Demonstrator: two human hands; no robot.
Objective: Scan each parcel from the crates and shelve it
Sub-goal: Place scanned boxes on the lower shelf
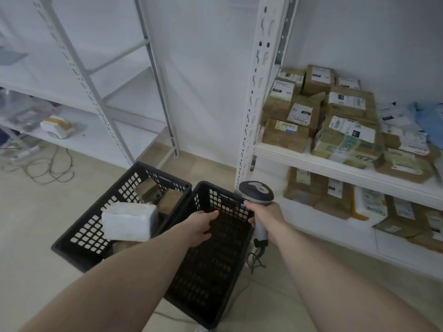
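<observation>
My right hand grips the barcode scanner; my left hand hangs relaxed, holding nothing, over the near crate, which looks empty. Remaining parcels sit in the far crate. The trailing scanner cable could snag a crate rim as I reach across.

No text is legible at this resolution. White shipping labels with black blocks and blurred print lines are affixed to the brown parcels on the shelf at right of frame; their characters cannot be resolved. One parcel at centre right carries green printed tape with large marks, possibly letters, not readable. The white parcel in the left crate shows no readable marking.
</observation>
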